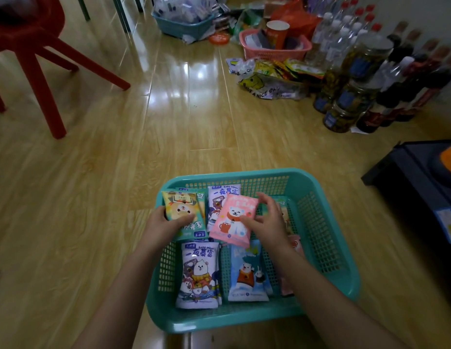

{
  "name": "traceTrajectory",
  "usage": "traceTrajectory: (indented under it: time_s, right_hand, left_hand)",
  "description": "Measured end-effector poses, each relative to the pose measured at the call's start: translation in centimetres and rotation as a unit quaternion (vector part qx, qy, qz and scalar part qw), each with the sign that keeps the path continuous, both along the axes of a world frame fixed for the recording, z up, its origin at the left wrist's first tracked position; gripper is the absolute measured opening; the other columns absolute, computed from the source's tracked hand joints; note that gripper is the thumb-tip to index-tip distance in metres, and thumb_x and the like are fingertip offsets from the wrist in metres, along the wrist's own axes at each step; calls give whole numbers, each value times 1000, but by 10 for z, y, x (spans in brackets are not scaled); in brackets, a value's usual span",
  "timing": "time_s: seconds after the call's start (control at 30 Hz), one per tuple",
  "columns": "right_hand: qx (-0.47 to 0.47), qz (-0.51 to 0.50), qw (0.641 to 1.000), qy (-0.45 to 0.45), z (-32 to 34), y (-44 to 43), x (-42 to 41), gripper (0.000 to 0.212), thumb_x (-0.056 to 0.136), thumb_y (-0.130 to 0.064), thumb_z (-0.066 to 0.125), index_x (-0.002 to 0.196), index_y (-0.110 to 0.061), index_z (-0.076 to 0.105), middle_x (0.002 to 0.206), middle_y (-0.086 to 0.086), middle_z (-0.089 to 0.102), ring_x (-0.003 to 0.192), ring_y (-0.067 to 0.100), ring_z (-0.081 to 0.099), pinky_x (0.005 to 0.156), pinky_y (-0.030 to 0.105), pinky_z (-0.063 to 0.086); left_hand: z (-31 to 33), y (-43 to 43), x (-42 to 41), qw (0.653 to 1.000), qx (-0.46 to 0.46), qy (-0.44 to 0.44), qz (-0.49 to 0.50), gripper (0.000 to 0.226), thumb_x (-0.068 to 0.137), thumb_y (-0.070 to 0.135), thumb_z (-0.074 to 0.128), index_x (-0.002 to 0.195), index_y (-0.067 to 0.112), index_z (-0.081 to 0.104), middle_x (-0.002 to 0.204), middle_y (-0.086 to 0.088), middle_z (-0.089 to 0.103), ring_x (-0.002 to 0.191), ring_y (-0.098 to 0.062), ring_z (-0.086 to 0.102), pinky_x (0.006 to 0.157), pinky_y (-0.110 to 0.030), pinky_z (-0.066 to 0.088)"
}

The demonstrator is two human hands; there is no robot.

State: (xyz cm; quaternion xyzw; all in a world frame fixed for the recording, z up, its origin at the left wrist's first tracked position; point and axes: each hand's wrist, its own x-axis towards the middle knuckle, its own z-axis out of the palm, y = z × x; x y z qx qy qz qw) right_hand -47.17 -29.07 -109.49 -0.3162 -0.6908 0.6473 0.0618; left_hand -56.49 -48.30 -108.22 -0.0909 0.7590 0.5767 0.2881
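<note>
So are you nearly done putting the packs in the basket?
Partly. Done: a purple pack and a blue pack lie flat at the near end of the teal basket. In hand: the left hand holds a yellow pack, the right hand pinches a pink pack, both over the far end. Left: setting those two down; the basket's right side shows bare mesh, so more could probably fit.

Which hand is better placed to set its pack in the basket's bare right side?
Probably right. The right hand pinches the pink pack nearest that bare mesh of the basket; the left hand holds the yellow pack over by the left wall.
</note>
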Motion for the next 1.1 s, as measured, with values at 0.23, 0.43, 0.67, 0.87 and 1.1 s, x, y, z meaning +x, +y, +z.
traceTrajectory:
  time_s: [0.23,0.43,0.67,0.87,1.1]
  right_hand:
    - [-204,38,969,-136,24,30,-9,51,83,6,57,132,-3,45,96,14,65,65,16,66,52,23,55]
    - [-176,105,970,-133,28,72,17,17,89,-10,57,100,1,64,76,9,69,61,17,63,53,23,55]
    - [-148,92,967,-188,32,98,55,37,87,2,57,121,-3,43,95,15,65,66,18,69,51,23,54]
    - [-135,17,975,-176,21,94,84,45,84,7,54,118,-17,39,99,21,63,70,29,64,49,27,55]
    - [-79,-81,983,-147,5,90,89,20,89,-3,57,106,-6,47,91,11,62,62,14,60,46,20,50]
  left_hand:
    - [1,0,0,1000,27,-6,14,33,77,11,72,106,8,57,97,-14,70,78,-26,69,63,-33,53]
    - [4,7,2,999,30,18,15,36,77,13,72,109,8,56,94,-9,69,73,-19,67,57,-26,47]
    - [4,14,5,999,9,32,29,40,78,14,72,114,7,57,99,-11,69,75,-19,67,58,-27,48]
    - [1,17,9,999,2,27,27,42,78,15,72,115,6,55,101,-12,69,78,-21,67,59,-28,49]
    - [-8,21,-1,993,-78,74,43,45,75,20,76,110,13,50,111,-14,65,92,-31,65,83,-47,54]
